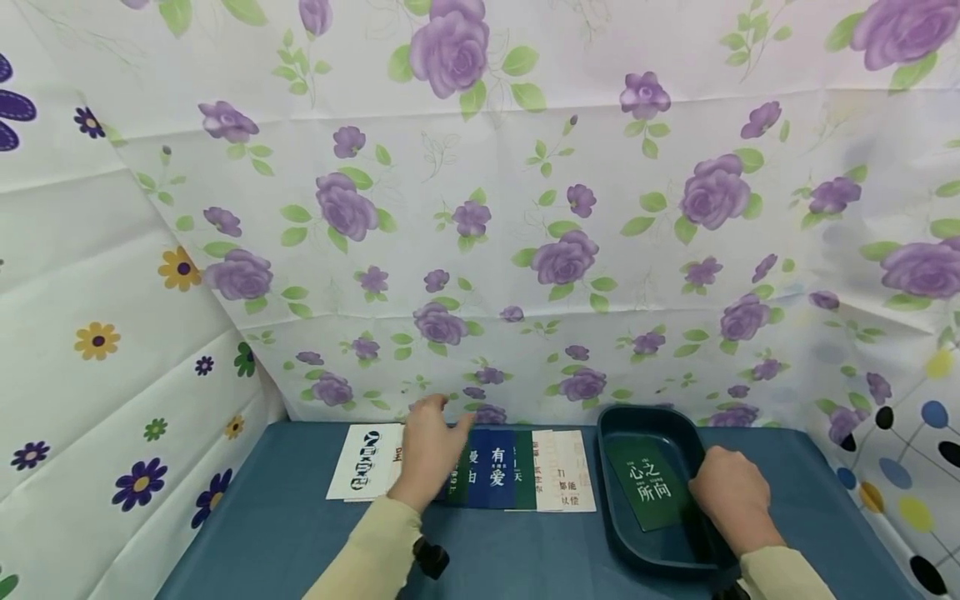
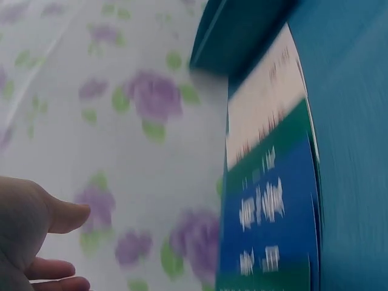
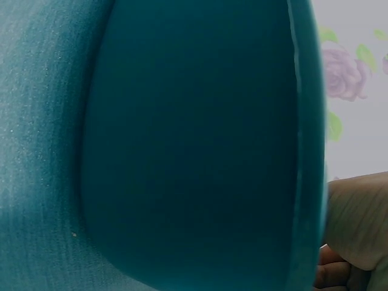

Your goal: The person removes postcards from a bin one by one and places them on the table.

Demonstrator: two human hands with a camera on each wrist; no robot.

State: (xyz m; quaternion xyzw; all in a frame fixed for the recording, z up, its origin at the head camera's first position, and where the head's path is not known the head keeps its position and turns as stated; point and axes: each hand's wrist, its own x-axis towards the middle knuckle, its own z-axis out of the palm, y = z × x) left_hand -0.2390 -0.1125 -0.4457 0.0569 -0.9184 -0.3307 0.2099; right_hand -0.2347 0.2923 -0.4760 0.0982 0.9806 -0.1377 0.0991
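My left hand (image 1: 431, 446) hovers over a row of overlapping cards, with its thumb spread out and nothing held in the left wrist view. The row has a white card (image 1: 365, 471) with black lettering at its left, blue cards (image 1: 491, 492) and green ones in the middle, and cream cards (image 1: 572, 490) at the right. Part of the row is hidden behind the hand. With my right hand (image 1: 731, 492), I grip the right rim of a dark teal tray (image 1: 609, 508). Inside the tray lies one green card (image 1: 649, 492) with white characters. The tray's outer wall (image 3: 194, 145) fills the right wrist view.
A blue-teal cloth (image 1: 517, 550) covers the table. Directly behind it rises a white curtain (image 1: 517, 275) with purple roses. Further patterned sheets close in the left side (image 1: 97, 417) and the right side (image 1: 900, 467). A black wrist device (image 1: 431, 557) sits at the left cuff.
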